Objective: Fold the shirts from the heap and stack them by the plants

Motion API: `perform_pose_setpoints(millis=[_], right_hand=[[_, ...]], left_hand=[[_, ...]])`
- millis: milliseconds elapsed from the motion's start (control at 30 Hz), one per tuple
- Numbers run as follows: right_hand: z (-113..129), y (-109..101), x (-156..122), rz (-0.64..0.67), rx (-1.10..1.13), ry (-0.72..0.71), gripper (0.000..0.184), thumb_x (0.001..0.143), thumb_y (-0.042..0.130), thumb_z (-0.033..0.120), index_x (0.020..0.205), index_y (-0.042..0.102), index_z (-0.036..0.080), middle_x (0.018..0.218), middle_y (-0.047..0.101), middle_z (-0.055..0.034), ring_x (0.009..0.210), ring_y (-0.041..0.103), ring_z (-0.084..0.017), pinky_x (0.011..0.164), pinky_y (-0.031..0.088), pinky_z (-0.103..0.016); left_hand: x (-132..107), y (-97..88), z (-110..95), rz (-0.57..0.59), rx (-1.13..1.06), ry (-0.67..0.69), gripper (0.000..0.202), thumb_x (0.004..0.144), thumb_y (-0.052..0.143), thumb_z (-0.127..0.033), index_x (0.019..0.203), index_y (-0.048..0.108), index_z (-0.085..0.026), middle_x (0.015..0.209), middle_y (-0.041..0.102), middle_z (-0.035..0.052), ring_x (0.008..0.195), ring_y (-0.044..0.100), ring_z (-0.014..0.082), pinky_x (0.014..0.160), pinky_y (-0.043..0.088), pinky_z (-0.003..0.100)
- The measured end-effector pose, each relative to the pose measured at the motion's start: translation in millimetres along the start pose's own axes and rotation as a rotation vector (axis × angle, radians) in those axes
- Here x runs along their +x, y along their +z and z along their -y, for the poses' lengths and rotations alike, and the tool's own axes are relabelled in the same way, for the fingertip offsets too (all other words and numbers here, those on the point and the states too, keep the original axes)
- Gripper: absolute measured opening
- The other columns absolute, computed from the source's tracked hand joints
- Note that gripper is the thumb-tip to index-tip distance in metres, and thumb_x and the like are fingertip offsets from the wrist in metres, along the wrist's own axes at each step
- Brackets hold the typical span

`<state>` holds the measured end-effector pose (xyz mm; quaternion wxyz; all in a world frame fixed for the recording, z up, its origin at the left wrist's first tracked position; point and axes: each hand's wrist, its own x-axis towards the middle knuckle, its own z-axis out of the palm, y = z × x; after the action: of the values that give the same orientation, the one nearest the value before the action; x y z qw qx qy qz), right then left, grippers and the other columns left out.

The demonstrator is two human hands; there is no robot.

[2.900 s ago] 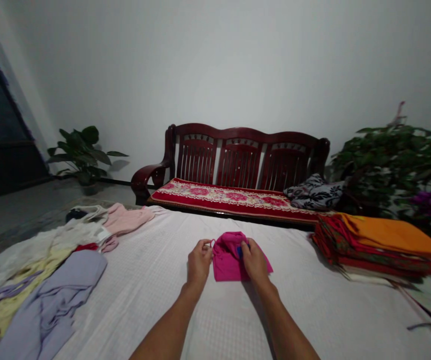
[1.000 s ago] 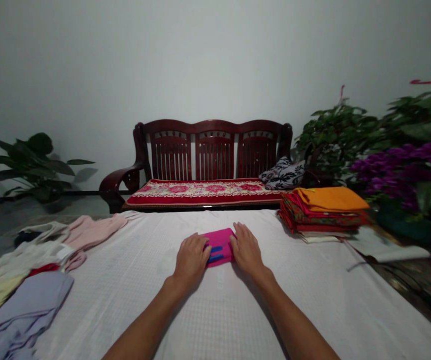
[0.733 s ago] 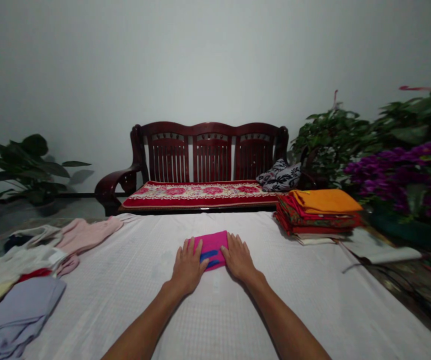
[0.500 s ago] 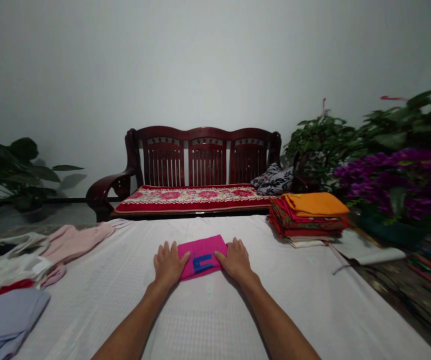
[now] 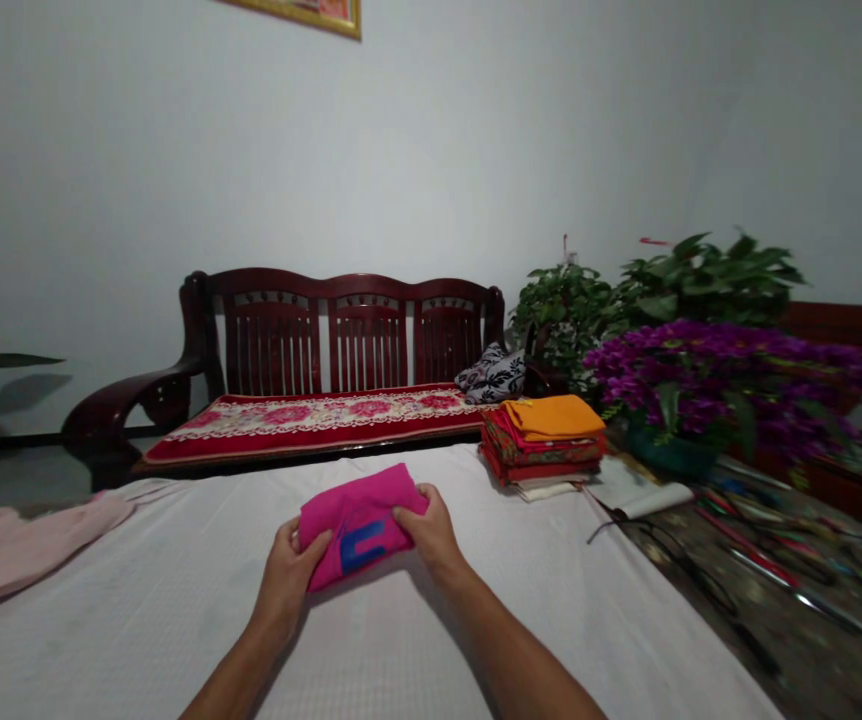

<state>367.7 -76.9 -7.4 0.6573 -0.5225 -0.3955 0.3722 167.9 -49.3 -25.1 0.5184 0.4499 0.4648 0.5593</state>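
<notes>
A folded pink garment with a blue printed mark is held up between my two hands, just over the white cloth on the table. My left hand grips its left end, thumb on top and fingers underneath. On the opposite end my right hand is closed the same way, its fingertips hidden below the fabric. To the right stands a stack of folded clothes, mostly red and patterned, with an orange piece on top.
A pale pink garment lies loose at the table's left. Purple flowers in a green pot stand right of the stack, near cables and assorted tools. Behind the table is a wooden bench with a red floral cover.
My hands have gone from lying on the pink garment's sides to gripping and lifting it off the cloth. The view has turned to the right.
</notes>
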Motion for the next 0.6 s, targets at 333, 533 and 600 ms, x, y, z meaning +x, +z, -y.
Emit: perform_pose_setpoints(millis=[333, 533, 600], right_hand=[[157, -124, 78, -0.152, 0.084, -0.234, 0.055, 0.059, 0.083, 0.030, 0.107, 0.060, 0.020, 0.086, 0.070, 0.0018, 0.064, 0.063, -0.013, 0.059, 0.053, -0.024], [230, -214, 150, -0.267, 0.234, -0.358, 0.042, 0.058, 0.080, 0.017, 0.096, 0.063, 0.019, 0.075, 0.068, 0.0044, 0.055, 0.059, -0.010, 0.050, 0.053, -0.020], [233, -239, 166, -0.325, 0.223, -0.343, 0.034, 0.063, 0.078, 0.019, 0.093, 0.062, 0.019, 0.071, 0.067, 0.0048, 0.053, 0.060, -0.010, 0.049, 0.054, -0.022]], left_hand=[[-10, 55.6, 9, 0.141, 0.055, -0.005, 0.087, 0.075, 0.071, -0.041, 0.149, 0.032, -0.019, 0.116, 0.070, 0.0141, 0.080, 0.073, 0.0206, 0.066, 0.058, 0.032], [1, 37.2, 52, 0.117, 0.429, 0.147, 0.079, 0.074, 0.061, -0.050, 0.143, 0.044, -0.017, 0.110, 0.072, 0.0120, 0.088, 0.072, 0.0263, 0.080, 0.056, 0.041], [2, 36.0, 56, 0.134, 0.464, 0.150, 0.078, 0.075, 0.059, -0.051, 0.143, 0.044, -0.018, 0.109, 0.073, 0.0108, 0.091, 0.072, 0.0272, 0.081, 0.055, 0.042]])
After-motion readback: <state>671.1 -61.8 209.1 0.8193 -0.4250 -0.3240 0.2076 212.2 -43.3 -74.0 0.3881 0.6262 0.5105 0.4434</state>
